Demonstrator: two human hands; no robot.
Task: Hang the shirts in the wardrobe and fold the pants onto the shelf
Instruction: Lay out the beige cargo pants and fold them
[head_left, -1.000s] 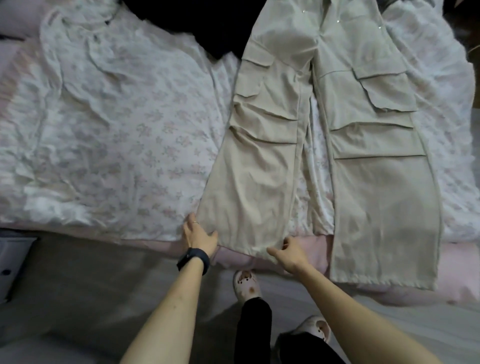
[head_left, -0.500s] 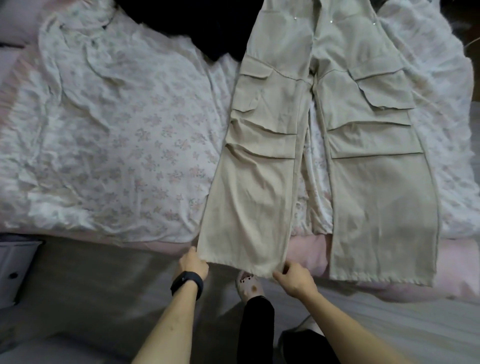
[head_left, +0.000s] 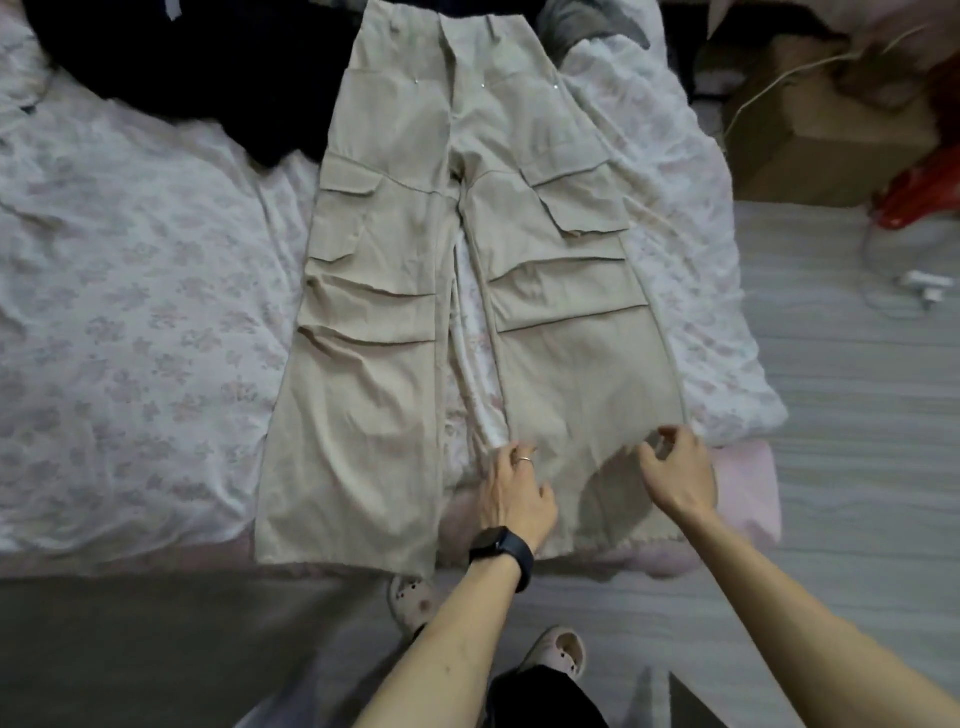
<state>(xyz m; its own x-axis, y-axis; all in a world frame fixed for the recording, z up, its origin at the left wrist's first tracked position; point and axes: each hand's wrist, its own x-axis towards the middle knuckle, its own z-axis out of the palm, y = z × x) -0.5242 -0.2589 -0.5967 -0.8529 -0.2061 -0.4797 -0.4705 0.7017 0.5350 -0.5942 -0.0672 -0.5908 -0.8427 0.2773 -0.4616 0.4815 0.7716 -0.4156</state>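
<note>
Two hands on one pair of pants (head_left: 371, 415): left hand (head_left: 515, 493) flat, right hand (head_left: 681, 474) pinching a leg's edge.

Home bedroom, floral-sheeted bed (head_left: 130, 322), strewn clothes

The pants (head_left: 395, 291) run off the top edge at the waistband. The left hand (head_left: 514, 493) covers part of one hem.

Beige pants (head_left: 363, 395) lie on a floral sheet (head_left: 130, 312) (waist far); left hand (head_left: 514, 493) presses the right leg, right hand (head_left: 680, 478) seemingly pinches it.
</note>
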